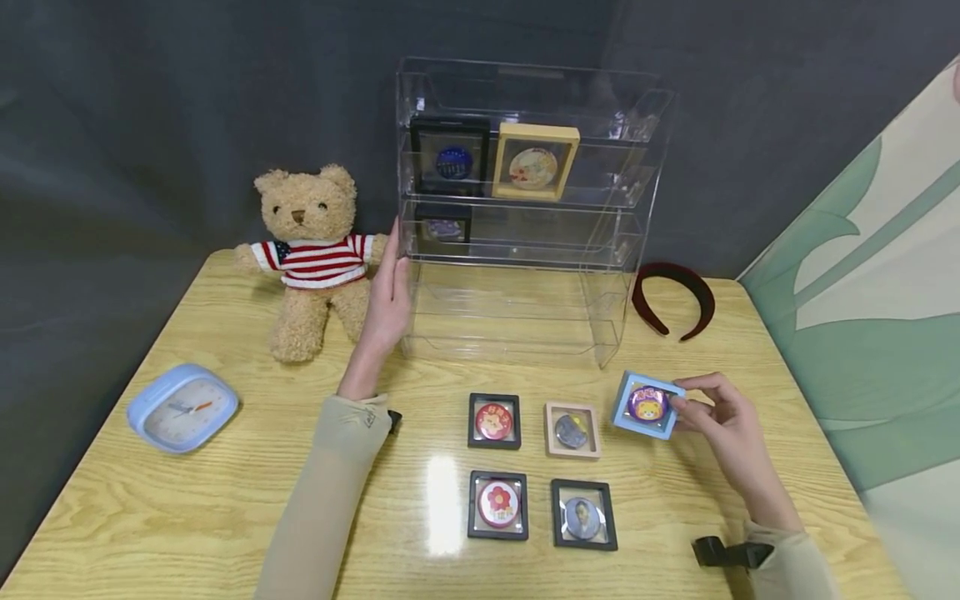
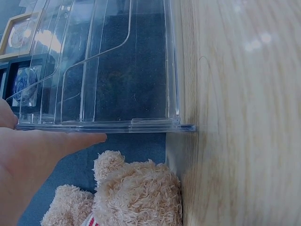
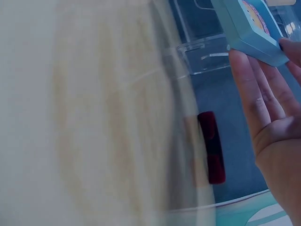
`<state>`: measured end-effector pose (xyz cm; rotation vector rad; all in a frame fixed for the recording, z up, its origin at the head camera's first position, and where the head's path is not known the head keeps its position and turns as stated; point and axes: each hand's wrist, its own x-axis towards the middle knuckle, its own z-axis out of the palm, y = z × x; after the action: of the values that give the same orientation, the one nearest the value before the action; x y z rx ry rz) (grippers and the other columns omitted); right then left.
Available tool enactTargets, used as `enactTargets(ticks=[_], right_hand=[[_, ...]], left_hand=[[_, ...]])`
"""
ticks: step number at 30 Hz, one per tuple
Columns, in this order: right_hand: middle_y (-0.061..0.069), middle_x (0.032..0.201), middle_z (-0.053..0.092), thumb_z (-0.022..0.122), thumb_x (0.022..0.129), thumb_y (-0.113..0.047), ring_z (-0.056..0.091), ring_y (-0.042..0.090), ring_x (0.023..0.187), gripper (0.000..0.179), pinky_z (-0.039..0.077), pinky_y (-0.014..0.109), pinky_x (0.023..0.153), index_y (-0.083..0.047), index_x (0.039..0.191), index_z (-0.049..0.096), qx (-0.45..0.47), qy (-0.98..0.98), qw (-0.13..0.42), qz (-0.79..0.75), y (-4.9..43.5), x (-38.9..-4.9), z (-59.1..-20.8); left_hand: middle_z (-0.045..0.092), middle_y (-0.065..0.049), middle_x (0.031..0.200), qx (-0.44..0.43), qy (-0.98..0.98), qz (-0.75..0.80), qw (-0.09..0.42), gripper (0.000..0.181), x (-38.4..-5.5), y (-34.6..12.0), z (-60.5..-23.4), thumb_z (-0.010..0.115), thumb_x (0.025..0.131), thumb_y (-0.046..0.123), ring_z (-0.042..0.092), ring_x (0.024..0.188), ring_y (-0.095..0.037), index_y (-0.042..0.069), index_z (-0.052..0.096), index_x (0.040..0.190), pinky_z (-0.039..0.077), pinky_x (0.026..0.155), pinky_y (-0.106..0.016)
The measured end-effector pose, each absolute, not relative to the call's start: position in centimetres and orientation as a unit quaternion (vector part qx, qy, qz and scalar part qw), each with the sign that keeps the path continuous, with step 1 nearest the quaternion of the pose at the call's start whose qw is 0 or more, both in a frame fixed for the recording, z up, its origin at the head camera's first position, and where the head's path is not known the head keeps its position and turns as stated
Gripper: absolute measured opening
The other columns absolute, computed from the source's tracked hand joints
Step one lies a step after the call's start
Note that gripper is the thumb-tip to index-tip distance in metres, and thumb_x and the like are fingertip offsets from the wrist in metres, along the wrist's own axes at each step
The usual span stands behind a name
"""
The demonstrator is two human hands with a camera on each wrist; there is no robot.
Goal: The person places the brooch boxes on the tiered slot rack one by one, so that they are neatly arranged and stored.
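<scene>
A clear acrylic display rack [image 1: 517, 325] stands at the back of the table. My left hand [image 1: 386, 304] lies along its left side, fingers straight on the outer panel and thumb by the front edge. My right hand [image 1: 723, 425] pinches a light blue square display frame [image 1: 622, 406] by its right side, above the table. A purple badge with a yellow bear [image 1: 648, 405] shows inside that frame. On the table lie a black frame with a red badge [image 1: 494, 422], a pale pink frame [image 1: 572, 431], a black frame with a flower badge [image 1: 498, 505] and another black frame [image 1: 584, 515].
Two black frames [image 1: 452, 157] [image 1: 442, 228] and a yellow frame [image 1: 536, 162] stand on the rack. Left of the rack sits a teddy bear [image 1: 307, 250] in a striped shirt. A blue clock [image 1: 183, 408] lies at the left; a dark red headband [image 1: 693, 287] lies right of the rack.
</scene>
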<state>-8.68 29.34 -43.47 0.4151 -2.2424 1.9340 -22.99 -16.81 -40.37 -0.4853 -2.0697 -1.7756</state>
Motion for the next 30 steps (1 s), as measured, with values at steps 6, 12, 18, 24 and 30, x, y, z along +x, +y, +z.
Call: enactTargets(ticks=[6, 12, 18, 24, 30], right_hand=[[0.006, 0.117, 0.069, 0.054, 0.103, 0.019, 0.077, 0.011, 0.088, 0.023, 0.064, 0.028, 0.071, 0.008, 0.119, 0.066, 0.129, -0.727, 0.111, 0.665, 28.2, -9.7, -42.4], [0.006, 0.115, 0.069, 0.056, 0.101, 0.02, 0.077, 0.011, 0.089, 0.02, 0.064, 0.028, 0.071, 0.013, 0.119, 0.063, 0.13, -0.718, 0.129, 0.672, 26.9, -10.9, -41.2], [0.007, 0.118, 0.07, 0.058, 0.101, 0.019, 0.077, 0.012, 0.09, 0.02, 0.064, 0.029, 0.072, 0.016, 0.12, 0.06, 0.147, -0.716, 0.137, 0.669, 25.5, -12.4, -39.2], [0.009, 0.119, 0.071, 0.059, 0.101, 0.018, 0.077, 0.013, 0.093, 0.02, 0.064, 0.029, 0.074, 0.017, 0.121, 0.061, 0.165, -0.703, 0.145, 0.677, 23.9, -14.1, -37.3], [0.011, 0.117, 0.072, 0.061, 0.101, 0.017, 0.077, 0.015, 0.094, 0.021, 0.065, 0.03, 0.075, 0.015, 0.122, 0.063, 0.192, -0.682, 0.152, 0.69, 21.9, -16.0, -35.7]], left_hand=[[0.011, -0.021, 0.176, -0.162, -0.734, -0.636, 0.173, 0.055, -21.1, -16.5, -38.2, 0.023, 0.116, -0.001, 0.015, 0.162, -0.033, -0.004, 0.01, 0.17, 0.015, 0.129, -0.03], [0.013, -0.024, 0.175, -0.163, -0.733, -0.637, 0.172, 0.054, -20.1, -16.3, -37.2, 0.024, 0.116, 0.001, 0.015, 0.162, -0.034, -0.008, 0.012, 0.168, 0.015, 0.129, -0.031], [0.013, -0.023, 0.175, -0.161, -0.734, -0.637, 0.173, 0.055, -20.3, -16.1, -37.1, 0.025, 0.116, 0.0, 0.016, 0.162, -0.033, -0.006, 0.012, 0.169, 0.015, 0.129, -0.03], [0.013, -0.021, 0.176, -0.159, -0.737, -0.635, 0.169, 0.055, -20.2, -16.2, -37.1, 0.025, 0.116, 0.001, 0.016, 0.162, -0.031, -0.004, 0.012, 0.17, 0.016, 0.129, -0.03], [0.012, -0.02, 0.177, -0.163, -0.738, -0.633, 0.168, 0.055, -20.3, -16.3, -37.1, 0.025, 0.116, 0.001, 0.015, 0.162, -0.03, -0.003, 0.012, 0.17, 0.015, 0.129, -0.03]])
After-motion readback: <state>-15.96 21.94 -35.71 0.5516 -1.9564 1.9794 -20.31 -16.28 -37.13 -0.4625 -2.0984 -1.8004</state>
